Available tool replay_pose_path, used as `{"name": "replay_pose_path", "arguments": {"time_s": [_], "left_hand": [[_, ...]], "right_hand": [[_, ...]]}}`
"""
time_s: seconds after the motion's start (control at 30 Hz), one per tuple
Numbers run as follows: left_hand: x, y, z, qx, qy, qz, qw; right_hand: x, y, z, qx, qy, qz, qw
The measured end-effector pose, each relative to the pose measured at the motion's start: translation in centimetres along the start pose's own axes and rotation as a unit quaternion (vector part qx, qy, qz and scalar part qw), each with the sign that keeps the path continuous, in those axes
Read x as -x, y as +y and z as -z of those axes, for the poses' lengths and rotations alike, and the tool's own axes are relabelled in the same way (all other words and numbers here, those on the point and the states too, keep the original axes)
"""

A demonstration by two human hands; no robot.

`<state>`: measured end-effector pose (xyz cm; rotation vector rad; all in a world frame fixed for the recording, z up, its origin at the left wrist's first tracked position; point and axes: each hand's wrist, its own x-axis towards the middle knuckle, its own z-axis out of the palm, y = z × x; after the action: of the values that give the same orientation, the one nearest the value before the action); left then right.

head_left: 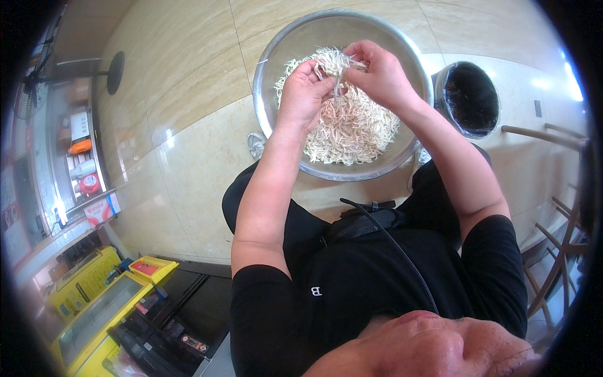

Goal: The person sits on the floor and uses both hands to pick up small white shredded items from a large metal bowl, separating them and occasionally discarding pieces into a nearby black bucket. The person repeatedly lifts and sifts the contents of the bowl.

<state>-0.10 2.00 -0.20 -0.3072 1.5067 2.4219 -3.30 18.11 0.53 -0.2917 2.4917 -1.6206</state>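
Observation:
A wide steel basin [264,103] stands on the tiled floor between my feet. In it lies a large heap of pale thin strands [353,127] that look like bean sprouts. Above the heap's far part, both my hands hold one tangled clump of strands [333,63]. My left hand [301,96] grips its left side, with the thumb in front. On its right side, my right hand [379,73] pinches strands between thumb and fingers. Some strands dangle below the fingers. The palms and several fingertips are hidden.
A bin [471,99] with a plastic liner and dark contents stands right of the basin. Wooden legs [541,134] of furniture jut in at the far right. Yellow chest-like cases [106,311] stand at lower left. A pedestal fan [35,85] is at upper left.

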Motion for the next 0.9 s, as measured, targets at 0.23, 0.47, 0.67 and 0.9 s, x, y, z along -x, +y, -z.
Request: {"name": "replay_pose_path", "arguments": {"time_s": [0.23,0.47,0.67,0.9], "left_hand": [[-0.1,0.1,0.3,0.010,0.015,0.007,1.000],[-0.7,-0.2,1.3,-0.051,0.076,-0.006,0.996],[0.0,-0.1,-0.2,-0.204,0.058,-0.007,0.977],[0.2,-1.1,-1.5,-0.117,0.013,-0.065,0.991]], "right_hand": [[-0.1,-0.6,0.5,-0.114,-0.004,-0.103,0.988],[-0.2,-0.4,0.8,-0.059,0.009,-0.042,0.997],[-0.4,-0.6,1.8,-0.273,-0.109,-0.169,0.941],[-0.2,0.1,0.4,-0.325,-0.070,-0.095,0.938]]}}
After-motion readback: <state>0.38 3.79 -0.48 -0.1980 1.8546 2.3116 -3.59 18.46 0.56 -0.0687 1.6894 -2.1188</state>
